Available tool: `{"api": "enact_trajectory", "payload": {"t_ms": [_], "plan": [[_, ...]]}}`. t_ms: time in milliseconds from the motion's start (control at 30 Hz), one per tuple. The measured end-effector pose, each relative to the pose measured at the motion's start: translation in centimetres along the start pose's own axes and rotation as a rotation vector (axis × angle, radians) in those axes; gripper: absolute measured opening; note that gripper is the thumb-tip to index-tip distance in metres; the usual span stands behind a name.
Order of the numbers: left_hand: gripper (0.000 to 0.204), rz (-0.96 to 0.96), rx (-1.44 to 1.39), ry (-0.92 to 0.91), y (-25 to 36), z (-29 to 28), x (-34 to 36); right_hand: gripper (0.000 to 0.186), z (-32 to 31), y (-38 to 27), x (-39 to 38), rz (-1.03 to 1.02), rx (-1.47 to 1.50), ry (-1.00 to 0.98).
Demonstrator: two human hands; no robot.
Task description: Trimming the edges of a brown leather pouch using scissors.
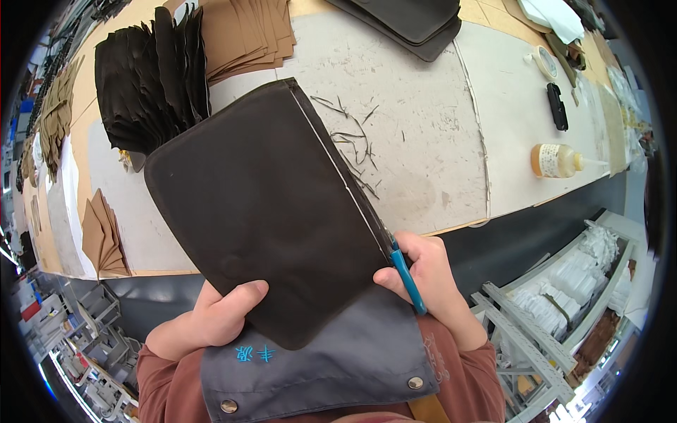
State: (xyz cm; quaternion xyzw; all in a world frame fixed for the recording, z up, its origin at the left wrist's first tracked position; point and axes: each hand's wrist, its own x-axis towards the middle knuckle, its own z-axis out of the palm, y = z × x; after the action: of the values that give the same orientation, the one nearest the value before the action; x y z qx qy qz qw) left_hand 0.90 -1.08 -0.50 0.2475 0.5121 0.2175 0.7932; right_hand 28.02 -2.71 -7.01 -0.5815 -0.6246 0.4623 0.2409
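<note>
My left hand (215,314) grips the near bottom edge of a large dark brown leather panel (261,204), thumb on top, and holds it up tilted over the table edge. My right hand (430,278) is closed on blue-handled scissors (407,278) whose blades sit at the panel's right edge, along a pale trimmed border. Thin dark leather trimmings (352,151) lie scattered on the worktable (423,120) just beyond that edge.
A fanned stack of black leather pieces (151,81) and tan pieces (247,35) sit at the back left. More dark panels (409,21) lie at the top. A glue bottle (557,161), a black tool (557,106) and tape (544,60) are at right. Racks with white bundles (564,289) stand lower right.
</note>
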Motion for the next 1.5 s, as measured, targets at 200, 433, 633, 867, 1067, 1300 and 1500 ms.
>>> {"api": "enact_trajectory", "payload": {"t_ms": [200, 433, 633, 867, 1067, 1300, 1500], "plan": [[0.047, 0.025, 0.062, 0.002, -0.9, -0.7, -0.2, 0.06, -0.3, -0.8, 0.4, 0.051, -0.019, -0.016], [0.046, 0.046, 0.056, -0.012, -1.2, -1.3, -0.1, 0.062, 0.0, -0.5, 0.6, 0.026, 0.002, 0.008], [0.047, 0.028, 0.072, 0.017, -0.9, -0.6, 0.1, 0.062, 0.2, 0.0, 0.2, 0.014, 0.044, 0.029], [0.049, 0.03, 0.106, -0.014, -0.8, -0.9, 0.1, 0.062, 0.2, -0.8, 0.8, 0.026, -0.008, 0.044], [0.048, 0.024, 0.109, -0.006, -0.7, -0.9, 0.1, 0.063, 0.4, -0.3, 0.7, 0.003, 0.043, 0.066], [0.048, 0.02, 0.122, -0.029, -0.4, -1.0, 0.2, 0.063, 0.3, -0.5, 0.7, 0.012, 0.033, 0.056], [0.033, 0.091, 0.073, -0.078, -0.5, -0.8, 0.2, 0.061, -0.6, -1.3, 1.1, 0.082, 0.073, 0.033]]}}
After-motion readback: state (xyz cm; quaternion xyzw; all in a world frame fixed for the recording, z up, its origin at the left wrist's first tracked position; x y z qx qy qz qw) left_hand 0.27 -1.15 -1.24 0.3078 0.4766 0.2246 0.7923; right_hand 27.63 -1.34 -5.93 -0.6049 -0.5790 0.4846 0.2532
